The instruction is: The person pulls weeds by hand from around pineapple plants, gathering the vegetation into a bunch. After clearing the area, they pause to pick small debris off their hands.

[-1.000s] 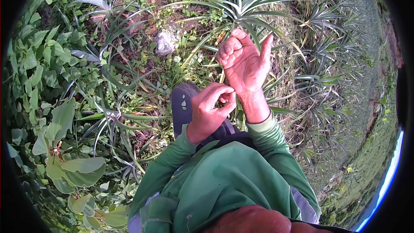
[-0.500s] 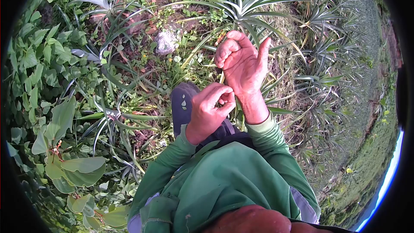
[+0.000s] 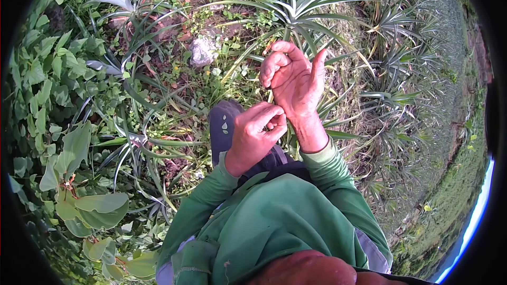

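My right hand (image 3: 297,82) is held palm up in front of me, holding nothing. Its thumb stretches away to the right and its fingers curl loosely. My left hand (image 3: 254,136) is beside it, back upward, with thumb and forefinger pinched together. That pinch touches the edge of my right hand at the heel of the palm, near the wrist. Whatever is between those fingertips, if anything, is too small to make out. Both arms wear green sleeves (image 3: 328,171).
A dark clog (image 3: 223,126) with light holes shows under my left hand. Spiky pineapple plants (image 3: 298,13) grow ahead and in rows to the right. A pale stone (image 3: 203,51) lies on weedy ground. Leafy vines (image 3: 45,84) crowd the left side.
My right hand has shifted very slightly left, its fingers tipping a little lower. My left hand has moved a touch left with it, still pinched at the same spot.
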